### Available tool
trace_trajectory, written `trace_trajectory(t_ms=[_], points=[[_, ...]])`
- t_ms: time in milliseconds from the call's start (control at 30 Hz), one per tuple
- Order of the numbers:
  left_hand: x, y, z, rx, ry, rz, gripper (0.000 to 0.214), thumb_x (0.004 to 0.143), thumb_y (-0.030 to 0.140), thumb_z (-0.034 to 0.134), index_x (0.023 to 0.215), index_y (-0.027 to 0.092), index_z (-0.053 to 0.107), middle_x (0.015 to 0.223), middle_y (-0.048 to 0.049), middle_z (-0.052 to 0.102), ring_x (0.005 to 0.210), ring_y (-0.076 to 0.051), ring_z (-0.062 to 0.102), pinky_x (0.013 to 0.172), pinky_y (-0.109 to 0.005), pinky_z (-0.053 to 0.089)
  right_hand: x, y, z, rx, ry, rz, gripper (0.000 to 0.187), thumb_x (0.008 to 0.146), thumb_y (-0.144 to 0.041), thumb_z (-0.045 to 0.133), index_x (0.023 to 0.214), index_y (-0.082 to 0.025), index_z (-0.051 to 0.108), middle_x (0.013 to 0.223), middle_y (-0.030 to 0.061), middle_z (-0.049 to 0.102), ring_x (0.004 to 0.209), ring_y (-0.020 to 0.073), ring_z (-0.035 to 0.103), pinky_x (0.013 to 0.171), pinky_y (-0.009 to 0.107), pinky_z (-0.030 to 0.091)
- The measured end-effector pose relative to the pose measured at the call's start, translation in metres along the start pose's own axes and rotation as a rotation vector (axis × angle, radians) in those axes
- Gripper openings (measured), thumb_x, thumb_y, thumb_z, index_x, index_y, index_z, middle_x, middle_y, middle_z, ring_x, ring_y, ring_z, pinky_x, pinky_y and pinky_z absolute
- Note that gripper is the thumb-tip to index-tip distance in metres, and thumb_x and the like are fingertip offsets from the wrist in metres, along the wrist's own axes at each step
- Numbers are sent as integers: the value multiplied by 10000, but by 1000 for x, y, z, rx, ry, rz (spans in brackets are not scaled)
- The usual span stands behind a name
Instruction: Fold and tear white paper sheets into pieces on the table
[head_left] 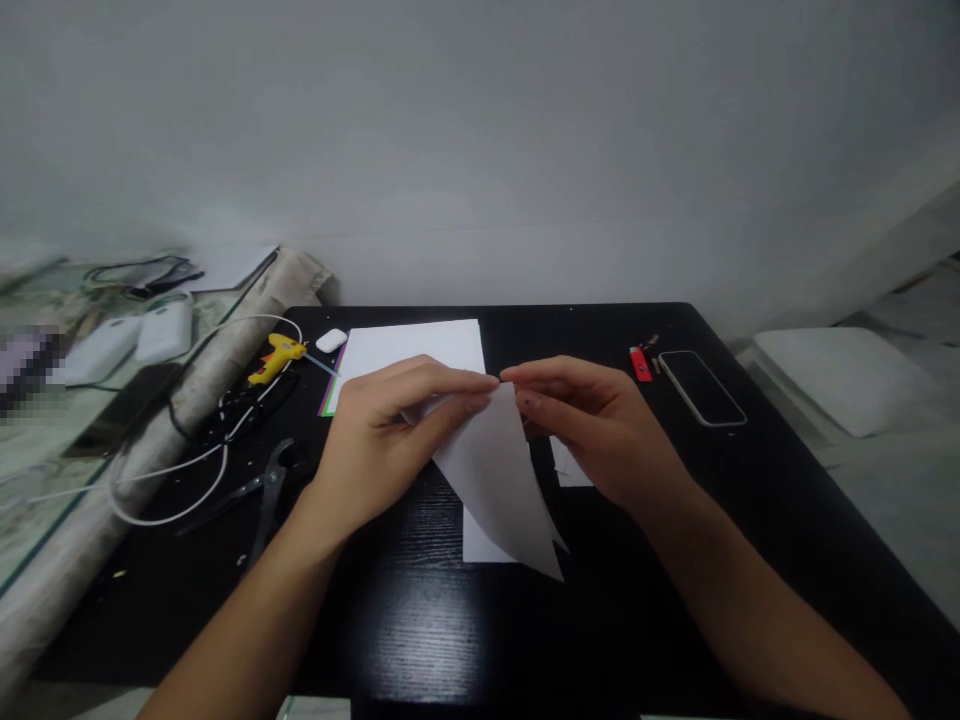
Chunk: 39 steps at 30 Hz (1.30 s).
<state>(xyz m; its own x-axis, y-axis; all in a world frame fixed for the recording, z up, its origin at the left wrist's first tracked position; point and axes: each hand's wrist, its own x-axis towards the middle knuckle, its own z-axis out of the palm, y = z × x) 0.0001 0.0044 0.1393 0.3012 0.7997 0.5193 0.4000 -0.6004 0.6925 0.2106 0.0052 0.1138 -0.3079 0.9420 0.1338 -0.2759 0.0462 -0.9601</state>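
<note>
My left hand (397, 410) is closed, pinching a white sheet of paper (502, 480) by its top between thumb and index finger. The paper hangs in a curve above the black table, with two pointed corners at its lower right. My right hand (592, 410) is closed too, its thumb and index finger at the upper right edge of the same paper. The index fingertips of both hands meet there. Beneath the hanging paper lies another white piece (484, 545), mostly covered. Part of a small white piece (571, 468) shows below my right hand.
A paper stack (420, 345) lies at the back, near a yellow glue gun (279, 355) and a white oval object (331, 340). Pliers (271, 490) and a white cable (169, 520) lie left. A red lighter (640, 364) and a phone (702, 388) lie right.
</note>
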Motion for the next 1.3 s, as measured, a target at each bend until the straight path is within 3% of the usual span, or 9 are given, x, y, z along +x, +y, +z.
trace_trajectory(t_ms=[300,433,633,833,1033,1300], points=[[-1,-1,-2,-29,-41,-32,69,907,240,733,948,254,786,911,3,787,828,-148,717,744,-262,548,1,-5,-5,-45,-98,-15,150,869,-243,787,1012,-287,795,932,11,786,804,172,758,740,336,651],[-1,-3,-3,-37,-75,-84,155,882,276,763,1036,258,773,926,0,779,839,-148,705,719,-239,533,2,-7,-5,-63,-107,-22,145,852,-212,802,978,-283,801,890,-2,781,784,150,753,709,287,653],[1,-1,-8,-39,-213,-107,63,913,279,726,905,219,743,851,18,738,773,-122,659,683,-216,495,4,-7,-4,-63,-170,-16,140,817,-170,823,939,-238,810,817,0,770,721,132,738,662,247,652],[2,-1,-12,-62,-350,-101,58,953,241,674,969,243,730,905,35,727,822,-105,643,721,-213,475,4,-6,-5,-55,-224,26,140,799,-166,839,923,-226,814,831,11,776,726,136,742,689,261,651],[0,2,-13,-66,-362,-131,78,956,277,665,937,233,726,865,26,706,773,-109,619,657,-221,450,4,-6,-6,-30,-257,32,147,810,-156,826,939,-226,812,850,12,773,742,136,747,702,260,651],[1,9,-14,-91,-356,-115,61,932,215,670,891,206,714,831,25,700,765,-111,627,705,-235,473,3,-6,-7,7,-324,29,177,822,-121,811,967,-222,809,851,13,756,746,121,732,709,243,642]])
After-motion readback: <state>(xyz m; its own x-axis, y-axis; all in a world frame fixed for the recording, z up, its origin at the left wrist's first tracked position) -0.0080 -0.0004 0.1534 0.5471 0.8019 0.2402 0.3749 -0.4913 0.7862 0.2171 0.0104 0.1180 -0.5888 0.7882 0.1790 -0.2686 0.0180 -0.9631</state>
